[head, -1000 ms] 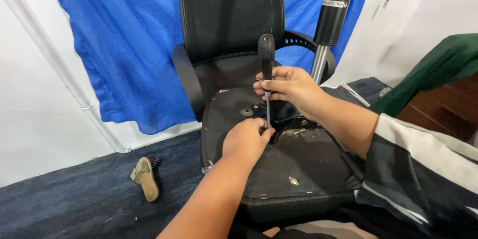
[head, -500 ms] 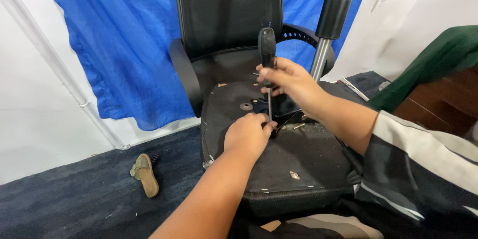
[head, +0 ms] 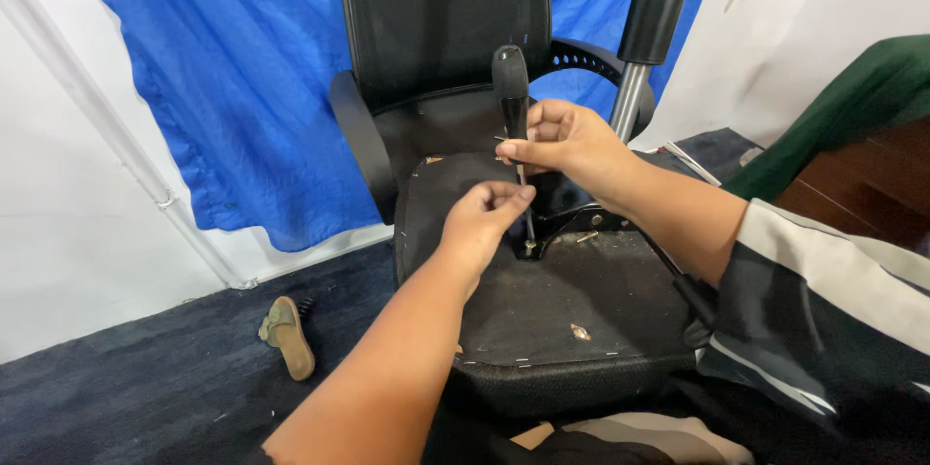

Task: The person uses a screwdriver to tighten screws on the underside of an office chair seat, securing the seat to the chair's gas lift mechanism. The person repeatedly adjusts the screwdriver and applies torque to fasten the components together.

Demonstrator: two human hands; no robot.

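Steadying the shaft, the left hand [head: 481, 218] pinches the screwdriver [head: 511, 97] while the right hand [head: 567, 147] clenches its handle, keeping the tip seated on the chair underside [head: 572, 300].

left hand [head: 484, 216] pinching, right hand [head: 567, 145] gripping

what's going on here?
A person is working on the underside of an overturned black office chair. The right hand grips a black-handled screwdriver held upright, tip down at the metal mounting bracket in the middle of the seat base. The left hand pinches the shaft low down. The chair's gas cylinder sticks up behind. A sandal lies on the dark carpet.
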